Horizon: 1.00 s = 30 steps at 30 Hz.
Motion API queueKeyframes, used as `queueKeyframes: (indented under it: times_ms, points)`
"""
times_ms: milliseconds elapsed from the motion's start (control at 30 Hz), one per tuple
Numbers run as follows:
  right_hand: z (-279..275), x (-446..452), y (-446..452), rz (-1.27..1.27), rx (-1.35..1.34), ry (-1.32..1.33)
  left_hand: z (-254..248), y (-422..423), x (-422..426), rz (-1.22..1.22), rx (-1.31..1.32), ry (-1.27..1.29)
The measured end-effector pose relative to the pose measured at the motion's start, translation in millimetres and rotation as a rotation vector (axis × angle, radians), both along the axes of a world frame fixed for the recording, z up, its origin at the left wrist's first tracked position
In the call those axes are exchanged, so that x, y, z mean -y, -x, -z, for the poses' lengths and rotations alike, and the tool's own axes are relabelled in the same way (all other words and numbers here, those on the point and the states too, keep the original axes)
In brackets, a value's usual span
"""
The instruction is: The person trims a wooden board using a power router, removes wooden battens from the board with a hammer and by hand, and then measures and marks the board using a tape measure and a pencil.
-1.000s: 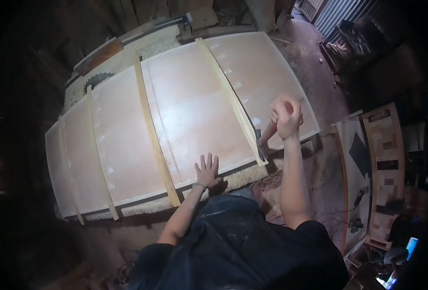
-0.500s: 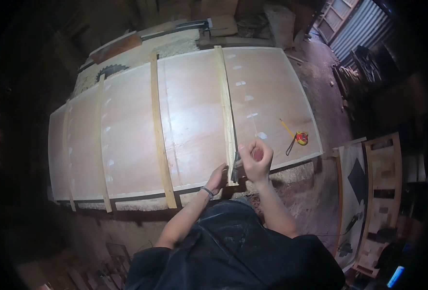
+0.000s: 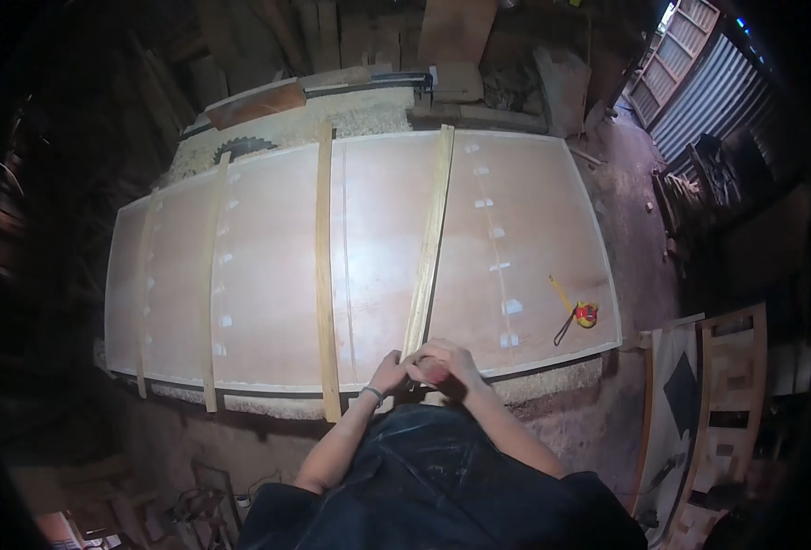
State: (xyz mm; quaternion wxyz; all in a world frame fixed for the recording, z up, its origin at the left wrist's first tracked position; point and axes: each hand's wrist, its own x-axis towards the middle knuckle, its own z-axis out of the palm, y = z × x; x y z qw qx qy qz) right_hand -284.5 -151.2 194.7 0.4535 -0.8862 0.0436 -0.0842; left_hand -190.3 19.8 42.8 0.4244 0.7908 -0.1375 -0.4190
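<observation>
My left hand (image 3: pixel 390 372) is closed on the near end of a long wooden strip (image 3: pixel 434 238) that lies crosswise on a wide, pale plywood panel (image 3: pixel 383 220). The strip slants, its near end further left than its far end. My right hand (image 3: pixel 451 364) is wrapped around a red-handled hammer (image 3: pixel 434 371) beside that same end. My hand hides most of the tool, including its dark head. Both hands are close together at the panel's near edge.
Several other wooden strips (image 3: pixel 325 275) cross the panel to the left. A tape measure (image 3: pixel 586 314) lies on its right part. A circular saw blade (image 3: pixel 244 147) and boards are behind it. Furniture panels (image 3: pixel 722 403) stand at the right.
The strip's near end has swung left across the panel, with my left hand at it. My right hand has come down and left, closer to my left hand. The camera view has shifted.
</observation>
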Motion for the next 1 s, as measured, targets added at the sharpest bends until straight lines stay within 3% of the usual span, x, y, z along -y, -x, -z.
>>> queueKeyframes:
  times_ms: [133,200,267,300,333,400,600,700,800,867,933,1000]
  points:
    - [-28.1,-17.8,-20.2,0.192,-0.252,0.229,22.9,-3.5,4.1,0.151,0.158,0.047]
    - [-19.1,-15.8,-28.8,0.262,-0.361,0.25,45.1,-14.7,-3.8,-0.045,0.118,-0.058]
    - [-18.1,-1.9,-21.3,0.298,-0.506,0.255,-86.8,-34.3,3.8,-0.041,-0.148,-0.053]
    - [-5.1,5.8,-9.6,0.335,-0.535,0.246,-49.1,-43.0,-6.1,0.011,-0.132,-0.027]
    - [3.4,14.0,2.4,0.371,-0.564,0.24,-56.7,-48.1,-7.1,-0.038,-0.241,0.049]
    - [1.9,29.0,25.4,0.476,-0.693,0.226,-102.6,-48.1,-5.7,-0.136,-0.467,0.199]
    - [31.1,44.4,77.7,0.694,-0.611,0.164,-263.0,-71.5,30.0,-0.172,-0.72,0.644]
    - [33.8,40.4,83.1,0.703,-0.571,0.129,-318.1,-93.9,52.9,-0.176,-0.909,0.883]
    - [49.3,36.2,92.2,0.706,-0.546,0.164,-357.4,-106.6,83.9,-0.252,-1.163,1.176]
    - [66.0,35.7,97.9,0.673,-0.484,0.2,-359.4,-112.4,93.7,0.066,-1.327,1.444]
    - [75.6,27.9,102.1,0.747,-0.413,0.177,-351.8,-102.0,102.8,0.071,-1.209,1.474]
    - [82.6,20.0,103.4,0.78,-0.455,0.218,-313.6,-85.8,99.6,-0.148,-1.117,1.24]
